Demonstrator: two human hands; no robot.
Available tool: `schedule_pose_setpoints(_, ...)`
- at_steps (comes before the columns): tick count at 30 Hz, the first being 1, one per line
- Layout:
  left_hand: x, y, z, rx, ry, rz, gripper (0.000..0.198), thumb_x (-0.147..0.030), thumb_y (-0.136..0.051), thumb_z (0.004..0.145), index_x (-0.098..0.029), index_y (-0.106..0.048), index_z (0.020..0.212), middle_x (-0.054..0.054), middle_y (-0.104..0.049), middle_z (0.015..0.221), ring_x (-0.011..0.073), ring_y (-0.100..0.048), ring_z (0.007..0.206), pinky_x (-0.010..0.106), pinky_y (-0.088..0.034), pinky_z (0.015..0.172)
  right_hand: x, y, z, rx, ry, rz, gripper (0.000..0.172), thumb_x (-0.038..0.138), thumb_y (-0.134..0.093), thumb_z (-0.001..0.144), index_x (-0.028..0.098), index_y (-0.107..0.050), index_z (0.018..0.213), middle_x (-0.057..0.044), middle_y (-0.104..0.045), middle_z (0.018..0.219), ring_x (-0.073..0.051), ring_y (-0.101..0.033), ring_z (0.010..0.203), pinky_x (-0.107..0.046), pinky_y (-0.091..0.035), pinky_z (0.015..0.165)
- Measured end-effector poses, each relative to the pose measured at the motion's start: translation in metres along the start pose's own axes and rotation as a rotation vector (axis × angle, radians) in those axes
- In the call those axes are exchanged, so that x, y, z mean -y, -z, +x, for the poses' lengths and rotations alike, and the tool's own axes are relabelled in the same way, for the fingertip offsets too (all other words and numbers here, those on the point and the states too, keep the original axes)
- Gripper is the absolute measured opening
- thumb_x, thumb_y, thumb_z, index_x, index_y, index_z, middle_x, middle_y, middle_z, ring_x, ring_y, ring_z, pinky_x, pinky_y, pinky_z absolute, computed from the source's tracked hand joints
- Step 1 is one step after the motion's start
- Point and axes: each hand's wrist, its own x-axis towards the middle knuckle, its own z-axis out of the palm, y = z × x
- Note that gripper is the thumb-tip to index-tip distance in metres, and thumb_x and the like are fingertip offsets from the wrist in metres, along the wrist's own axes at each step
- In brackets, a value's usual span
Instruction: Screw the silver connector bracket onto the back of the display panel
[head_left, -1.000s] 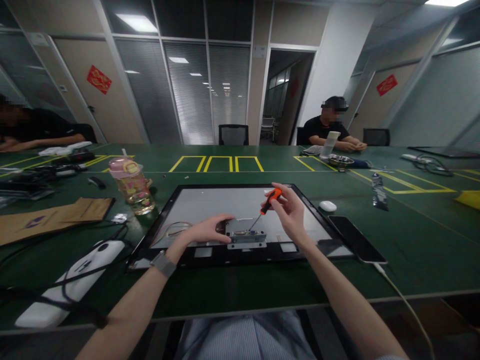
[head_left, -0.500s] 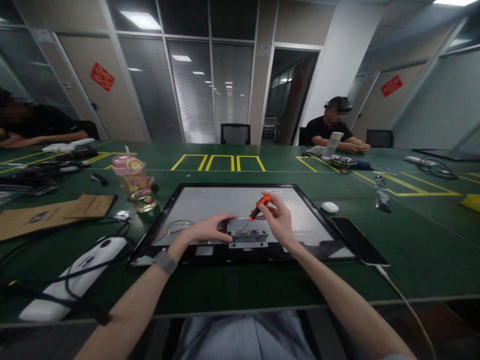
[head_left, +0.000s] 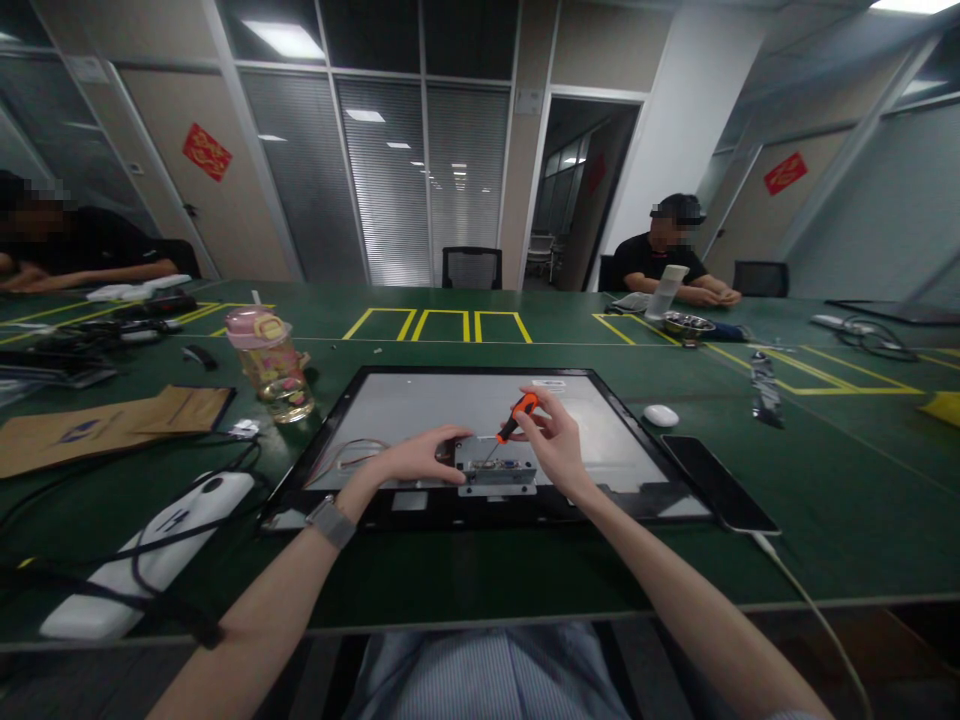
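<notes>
A flat monitor panel [head_left: 420, 400] lies back-up on the green table, with a small metal connector bracket [head_left: 498, 475] near its front edge. My right hand [head_left: 555, 445] is closed on an orange-handled screwdriver [head_left: 514, 418], whose tip points down at the bracket. Just left of the bracket, my left hand [head_left: 416, 460] rests on the panel with its fingers curled against it. A watch sits on my left wrist.
A pink-lidded bottle [head_left: 271, 365] stands left of the panel, with brown paper [head_left: 112, 425] and a white device wrapped in black cable [head_left: 142, 565] nearer me. A white mouse [head_left: 661, 415] and a phone [head_left: 718, 484] lie to the right. Two other people sit at the far side.
My right hand has moved left and lower with the screwdriver, bringing its tip onto the bracket. My left hand has stayed in place.
</notes>
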Motion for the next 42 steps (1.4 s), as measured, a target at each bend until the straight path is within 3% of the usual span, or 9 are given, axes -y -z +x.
schedule_pose_setpoints(5,0.003,-0.001,0.0,-0.002,-0.005,-0.009,0.074,-0.047,-0.072,0.069,-0.023,-0.045,0.134,0.007,-0.047,0.138,0.0265,-0.046,0.123,0.037,-0.036,0.104,0.0,0.001,-0.001,0.063,0.086,-0.069,0.033,0.035,-0.058,0.085,0.027,-0.052,0.117,-0.002,-0.057,0.095,-0.017,-0.068,0.079,-0.03,-0.061,0.063)
schedule_pose_setpoints(11,0.003,-0.003,0.0,-0.017,0.006,-0.007,0.073,-0.044,-0.073,0.068,-0.024,-0.046,0.133,0.006,-0.048,0.138,0.027,-0.047,0.122,0.038,-0.036,0.104,0.026,-0.001,-0.002,0.405,0.197,-0.168,0.032,0.024,-0.042,0.095,0.027,-0.045,0.126,-0.009,-0.056,0.121,-0.018,-0.066,0.094,-0.037,-0.056,0.08)
schedule_pose_setpoints(15,0.005,-0.003,0.001,-0.022,-0.011,-0.001,0.073,-0.042,-0.074,0.068,-0.023,-0.046,0.132,0.006,-0.05,0.136,0.0267,-0.046,0.123,0.038,-0.034,0.105,0.047,-0.006,0.006,0.518,0.243,-0.249,0.032,0.025,-0.047,0.093,0.027,-0.05,0.125,-0.009,-0.054,0.119,-0.019,-0.059,0.107,-0.039,-0.052,0.089)
schedule_pose_setpoints(20,0.005,-0.003,0.0,-0.029,0.006,-0.01,0.072,-0.043,-0.074,0.068,-0.024,-0.046,0.132,0.005,-0.049,0.136,0.0255,-0.045,0.125,0.037,-0.033,0.107,0.05,-0.01,0.02,0.453,0.282,-0.249,0.017,0.027,-0.059,0.086,0.025,-0.066,0.101,-0.005,-0.058,0.1,-0.018,-0.059,0.096,-0.036,-0.053,0.085)
schedule_pose_setpoints(25,0.001,-0.002,0.0,-0.032,0.035,0.002,0.074,-0.043,-0.075,0.066,-0.021,-0.047,0.13,0.006,-0.05,0.136,0.0269,-0.046,0.125,0.036,-0.034,0.106,0.047,-0.013,0.024,0.548,0.182,-0.087,0.03,0.026,-0.047,0.094,0.026,-0.055,0.123,-0.007,-0.061,0.113,-0.019,-0.059,0.108,-0.04,-0.049,0.094)
schedule_pose_setpoints(30,0.002,-0.002,0.001,-0.022,0.024,0.001,0.074,-0.045,-0.074,0.066,-0.022,-0.047,0.131,0.006,-0.05,0.135,0.0282,-0.047,0.122,0.038,-0.036,0.104,0.044,-0.016,0.021,0.587,0.115,-0.011,0.029,0.031,-0.045,0.094,0.027,-0.056,0.121,-0.007,-0.06,0.12,-0.02,-0.06,0.108,-0.041,-0.05,0.093)
schedule_pose_setpoints(36,0.002,-0.002,0.001,-0.027,0.017,-0.026,0.075,-0.044,-0.075,0.066,-0.024,-0.047,0.132,0.006,-0.049,0.137,0.027,-0.046,0.125,0.039,-0.033,0.108,0.023,-0.015,0.017,0.183,0.208,-0.19,0.022,0.033,-0.065,0.081,0.026,-0.067,0.102,-0.005,-0.06,0.097,-0.018,-0.061,0.087,-0.035,-0.055,0.08)
schedule_pose_setpoints(38,0.002,-0.002,0.001,-0.026,0.016,-0.027,0.076,-0.044,-0.075,0.066,-0.024,-0.046,0.133,0.007,-0.048,0.138,0.0268,-0.045,0.126,0.039,-0.033,0.108,0.022,-0.012,0.016,0.128,0.244,-0.249,0.021,0.032,-0.066,0.08,0.026,-0.067,0.1,-0.005,-0.059,0.094,-0.018,-0.06,0.087,-0.035,-0.054,0.081)
schedule_pose_setpoints(42,0.002,-0.001,0.001,-0.02,0.003,-0.018,0.075,-0.044,-0.075,0.066,-0.022,-0.047,0.133,0.007,-0.049,0.138,0.0269,-0.045,0.126,0.038,-0.033,0.108,0.027,-0.008,0.013,0.302,0.183,-0.079,0.032,0.032,-0.05,0.091,0.029,-0.057,0.122,-0.007,-0.058,0.116,-0.02,-0.061,0.102,-0.041,-0.05,0.091)
